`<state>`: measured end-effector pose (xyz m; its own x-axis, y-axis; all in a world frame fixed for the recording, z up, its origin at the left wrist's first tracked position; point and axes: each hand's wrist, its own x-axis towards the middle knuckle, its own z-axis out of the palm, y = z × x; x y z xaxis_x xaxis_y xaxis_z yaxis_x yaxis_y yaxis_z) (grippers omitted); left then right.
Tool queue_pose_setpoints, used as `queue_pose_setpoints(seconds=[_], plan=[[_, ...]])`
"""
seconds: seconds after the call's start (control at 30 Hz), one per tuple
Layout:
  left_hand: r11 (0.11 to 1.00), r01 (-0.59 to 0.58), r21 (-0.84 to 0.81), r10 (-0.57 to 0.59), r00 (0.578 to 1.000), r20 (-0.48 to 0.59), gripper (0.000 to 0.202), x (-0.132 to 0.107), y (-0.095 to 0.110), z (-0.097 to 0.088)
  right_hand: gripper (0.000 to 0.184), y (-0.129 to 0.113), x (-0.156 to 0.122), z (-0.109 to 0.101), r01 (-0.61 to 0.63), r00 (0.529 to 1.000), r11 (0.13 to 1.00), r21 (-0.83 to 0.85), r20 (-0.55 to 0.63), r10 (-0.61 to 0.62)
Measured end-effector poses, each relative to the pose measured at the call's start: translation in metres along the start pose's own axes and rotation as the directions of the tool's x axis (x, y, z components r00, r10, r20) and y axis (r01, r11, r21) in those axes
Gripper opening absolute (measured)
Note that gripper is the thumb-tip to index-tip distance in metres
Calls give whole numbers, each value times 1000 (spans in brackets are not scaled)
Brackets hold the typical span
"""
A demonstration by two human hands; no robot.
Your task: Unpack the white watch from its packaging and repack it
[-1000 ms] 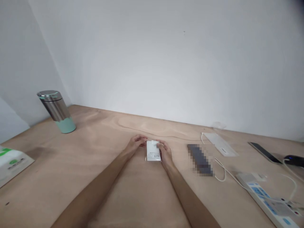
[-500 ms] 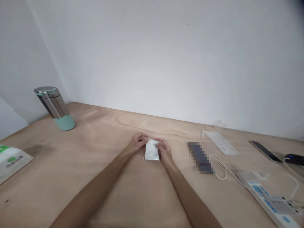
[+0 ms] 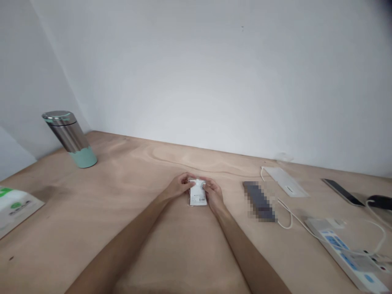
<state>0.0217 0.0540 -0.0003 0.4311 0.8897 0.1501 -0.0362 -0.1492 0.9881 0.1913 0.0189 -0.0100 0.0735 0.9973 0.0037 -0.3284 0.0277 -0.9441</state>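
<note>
Between my two hands, over the middle of the wooden table, is a small white packet (image 3: 198, 196) in a clear plastic sleeve with small print and a barcode. My left hand (image 3: 181, 184) pinches its upper left edge, thumb on the near face. On the upper right side, my right hand (image 3: 213, 191) grips it with the thumb in front and the fingers behind. The packet's far side is hidden, and its print is too small to read.
A steel and mint-green thermos (image 3: 73, 139) stands back left, with a white-and-green package (image 3: 18, 208) nearer. To the right lie a pixelated dark device (image 3: 260, 202), a clear pouch (image 3: 286, 181), a black phone (image 3: 342, 192), a black mouse-like object (image 3: 381, 201) and a power strip (image 3: 346, 255) with white cables.
The packet has shifted slightly to the right and turned a little in my fingers. My left thumb now reaches farther across its top corner. Both hands keep their hold.
</note>
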Motion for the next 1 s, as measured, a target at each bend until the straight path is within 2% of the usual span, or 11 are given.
queue_pose_setpoints(seconds=[0.13, 0.33, 0.47, 0.57, 0.8, 1.0], plan=[[999, 27, 43, -26, 999, -19, 40, 1, -4, 2, 32, 0, 0, 1, 14, 1000, 1000, 24, -14, -14], [998, 37, -55, -40, 998, -54, 45, -1, 4, 2, 33, -1, -3, 2, 9, 1000, 1000, -21, -24, -10], [995, 4, -99, -6, 1000, -22, 46, 0, 1, 3, 42, -6, -6, 6, 46, 999, 990, -133, 9, -45], [995, -13, -101, 14, 1000, 9, 43, 0, -1, 3, 49, -8, -8, 10, 44, 999, 990, -131, -15, -46], [997, -53, 52, 55, 997, -54, 37, 1, -4, 8, 60, 0, -7, 8, 53, 998, 996, -78, -27, -56], [991, -55, 123, 62, 997, -55, 36, -4, -6, 15, 52, 1, -5, 4, 66, 997, 996, -60, -33, -68]])
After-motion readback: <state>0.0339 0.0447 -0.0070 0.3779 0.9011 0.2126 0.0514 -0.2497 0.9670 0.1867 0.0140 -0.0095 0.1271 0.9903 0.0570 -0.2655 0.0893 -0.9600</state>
